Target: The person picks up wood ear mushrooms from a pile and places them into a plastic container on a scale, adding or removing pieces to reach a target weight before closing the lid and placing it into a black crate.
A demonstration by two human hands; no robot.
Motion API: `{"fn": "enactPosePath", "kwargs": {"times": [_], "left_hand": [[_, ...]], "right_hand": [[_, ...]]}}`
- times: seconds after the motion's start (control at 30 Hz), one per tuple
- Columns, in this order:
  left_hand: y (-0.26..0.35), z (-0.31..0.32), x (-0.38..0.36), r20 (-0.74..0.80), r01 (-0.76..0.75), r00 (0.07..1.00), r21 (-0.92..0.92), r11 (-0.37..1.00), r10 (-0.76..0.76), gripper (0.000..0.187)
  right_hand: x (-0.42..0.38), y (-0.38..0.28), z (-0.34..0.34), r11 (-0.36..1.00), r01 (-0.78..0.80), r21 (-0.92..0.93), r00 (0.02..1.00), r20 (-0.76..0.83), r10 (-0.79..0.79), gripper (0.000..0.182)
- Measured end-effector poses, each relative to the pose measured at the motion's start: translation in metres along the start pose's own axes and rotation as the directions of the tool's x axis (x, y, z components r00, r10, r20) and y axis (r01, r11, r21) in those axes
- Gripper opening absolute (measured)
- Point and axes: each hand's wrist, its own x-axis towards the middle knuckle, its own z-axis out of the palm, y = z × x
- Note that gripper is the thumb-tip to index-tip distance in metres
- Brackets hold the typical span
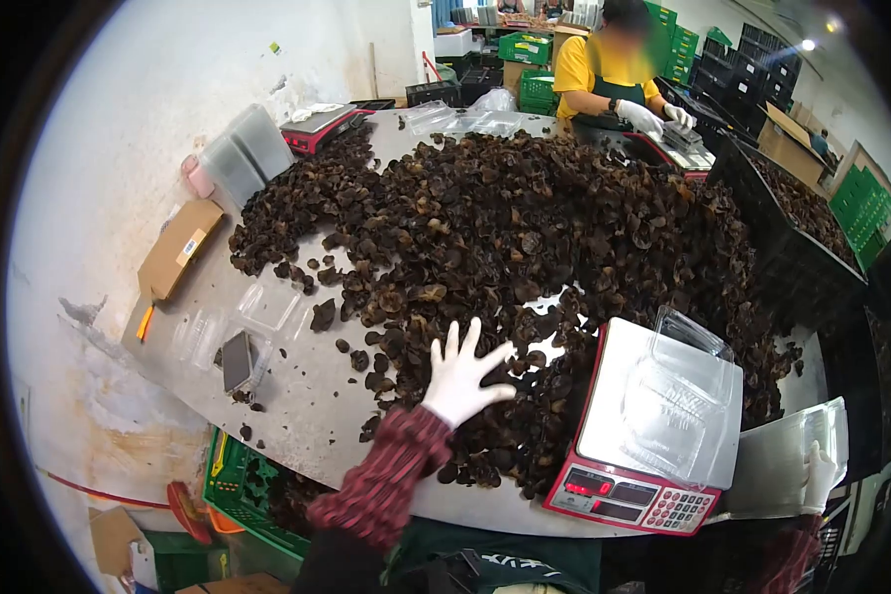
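My left hand (465, 381), in a white glove, lies over the near edge of a large heap of dark wood ear mushrooms (505, 213). Its fingers are spread and hold nothing. At the far right, my right hand (819, 479), also gloved, grips a stack of clear plastic trays (787, 450) beside the table edge; its fingers are partly hidden. Between the hands stands a red and silver digital scale (629, 495) with red lit digits. On its plate rests a clear plastic tray (673, 406), with nothing visible inside.
Across the metal table (317, 416), a person in a yellow shirt (576, 74) works with gloved hands at another scale. A phone (237, 361), a cardboard box (180, 247) and clear containers (246, 153) sit left. A black crate (782, 228) stands right, a green crate (257, 500) below.
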Motion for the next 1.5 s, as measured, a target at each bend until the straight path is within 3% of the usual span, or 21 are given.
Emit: {"fn": "enactPosePath", "kwargs": {"times": [0.07,0.13,0.2,0.4,0.43,0.47,0.53,0.6,0.67,0.7,0.8,0.93,1.03,1.1,1.13,1.17,1.23,1.27,1.33,1.43,1.5], "left_hand": [[-0.004,0.029,0.020,0.119,0.150,0.982,0.004,0.989,-0.149,0.058],[0.016,0.023,0.021,0.291,0.120,0.954,-0.148,0.982,-0.073,0.048],[0.038,0.025,0.000,0.142,-0.169,0.976,0.011,0.985,0.166,0.044],[0.049,0.005,-0.026,0.057,-0.437,0.886,-0.233,0.869,0.460,0.040],[0.042,0.001,-0.021,-0.062,-0.452,0.887,-0.315,0.835,0.457,0.040],[0.036,-0.022,-0.008,-0.002,-0.406,0.903,-0.328,0.853,0.429,0.041],[0.001,-0.037,0.007,-0.014,-0.227,0.974,-0.148,0.963,0.227,0.043],[-0.039,-0.028,0.006,-0.141,0.123,0.983,0.057,0.991,-0.114,0.047],[-0.080,0.005,-0.013,-0.201,0.206,0.967,0.274,0.939,-0.153,0.047],[-0.077,0.000,-0.018,0.011,0.224,0.974,0.099,0.970,-0.226,0.047],[-0.048,0.002,-0.035,0.082,0.009,0.997,0.034,0.999,-0.012,0.034],[-0.011,-0.009,-0.040,0.206,-0.060,0.964,-0.451,0.890,0.170,0.029],[-0.014,-0.018,-0.003,0.064,-0.206,0.958,-0.519,0.830,0.278,0.035],[-0.043,-0.002,0.039,-0.124,-0.265,0.964,-0.386,0.884,0.235,0.037],[-0.047,-0.016,0.060,-0.031,-0.104,0.994,-0.452,0.886,0.101,0.041],[-0.067,0.003,0.077,-0.104,-0.082,0.993,-0.294,0.952,0.053,0.053],[-0.071,-0.002,0.102,0.187,0.169,0.969,-0.034,0.985,-0.160,0.069],[-0.076,0.008,0.105,0.206,0.149,0.966,0.040,0.988,-0.154,0.065],[-0.093,0.034,0.111,0.248,0.073,0.968,-0.114,0.991,-0.042,0.043],[-0.092,0.038,0.098,-0.036,-0.080,0.997,-0.279,0.957,0.073,0.013],[-0.077,0.022,0.079,-0.047,-0.078,0.997,-0.442,0.894,0.064,0.015]], "right_hand": [[0.003,0.010,-0.004,0.996,-0.018,-0.084,0.999,0.026,0.020,0.042],[0.006,0.012,-0.003,0.999,-0.020,-0.048,1.000,0.005,0.020,0.041],[0.004,-0.004,-0.002,0.999,-0.050,0.002,0.999,0.015,0.050,0.042],[0.004,-0.008,0.000,0.984,-0.142,-0.105,0.990,-0.020,0.140,0.041],[0.002,-0.017,-0.003,0.975,-0.176,-0.139,0.984,0.004,0.178,0.041],[-0.002,-0.028,-0.001,0.975,-0.175,-0.138,0.984,0.004,0.177,0.041],[-0.007,-0.039,0.000,0.979,-0.148,-0.139,0.988,0.021,0.152,0.040],[-0.005,-0.040,0.000,0.975,-0.166,-0.146,0.985,0.016,0.171,0.040],[-0.006,-0.041,-0.001,0.970,-0.190,-0.153,0.981,0.010,0.193,0.040],[-0.007,-0.044,-0.002,0.971,-0.197,-0.138,0.978,0.037,0.204,0.041],[0.006,0.007,-0.008,0.983,-0.163,-0.085,0.985,0.044,0.167,0.041],[0.009,0.018,-0.010,0.989,-0.147,-0.036,0.988,0.042,0.148,0.042],[0.000,-0.006,-0.005,0.993,-0.111,-0.037,0.993,0.027,0.112,0.041],[0.002,-0.001,-0.005,0.994,-0.074,-0.076,0.997,0.011,0.075,0.041],[0.002,0.000,-0.007,0.993,-0.036,-0.113,0.999,0.004,0.037,0.040],[0.000,-0.010,-0.006,0.989,-0.132,-0.066,0.991,0.015,0.133,0.039],[-0.002,-0.011,-0.006,0.989,-0.122,-0.087,0.992,0.021,0.125,0.041],[-0.001,-0.014,-0.006,0.990,-0.106,-0.096,0.994,0.030,0.110,0.043],[-0.009,-0.040,-0.002,0.987,-0.117,-0.107,0.992,0.031,0.121,0.043],[-0.008,-0.026,-0.003,0.987,-0.163,0.015,0.986,0.040,0.162,0.038],[0.006,0.012,-0.008,0.992,-0.078,-0.099,0.997,0.002,0.078,0.038]]}}
